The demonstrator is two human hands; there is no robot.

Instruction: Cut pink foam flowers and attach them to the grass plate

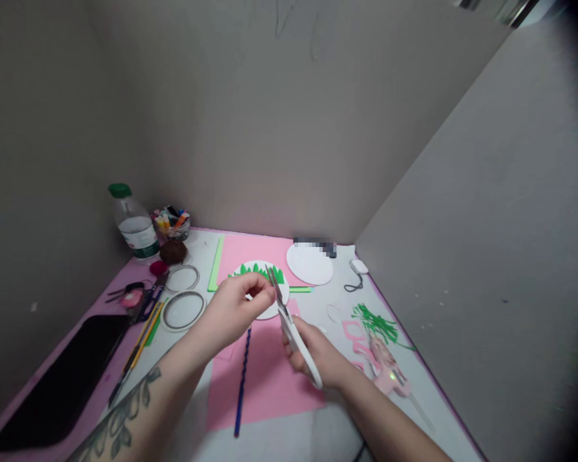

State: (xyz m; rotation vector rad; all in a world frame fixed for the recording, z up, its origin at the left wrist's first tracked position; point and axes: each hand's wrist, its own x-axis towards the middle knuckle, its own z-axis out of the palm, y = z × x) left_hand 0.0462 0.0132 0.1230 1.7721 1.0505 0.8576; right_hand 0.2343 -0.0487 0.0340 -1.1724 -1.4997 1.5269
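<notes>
My right hand (318,354) is closed round the white handles of a pair of scissors (289,324), whose blades point up and away toward my left hand. My left hand (236,307) pinches a small piece at the blade tips; I cannot make out what the piece is. Just beyond both hands lies a white disc with green leaf shapes (260,274) on a pink sheet (264,372). A blue twisted stick (242,382) lies on the sheet under my left forearm.
A plain white disc (310,264), green scraps (378,324), pink cut-outs (359,340) and a pink glue gun (388,372) lie to the right. On the left are two rings (183,310), pencils (142,340), small scissors (139,298), a bottle (133,224), a marker cup (172,223) and a black phone (62,385). Grey walls enclose the desk.
</notes>
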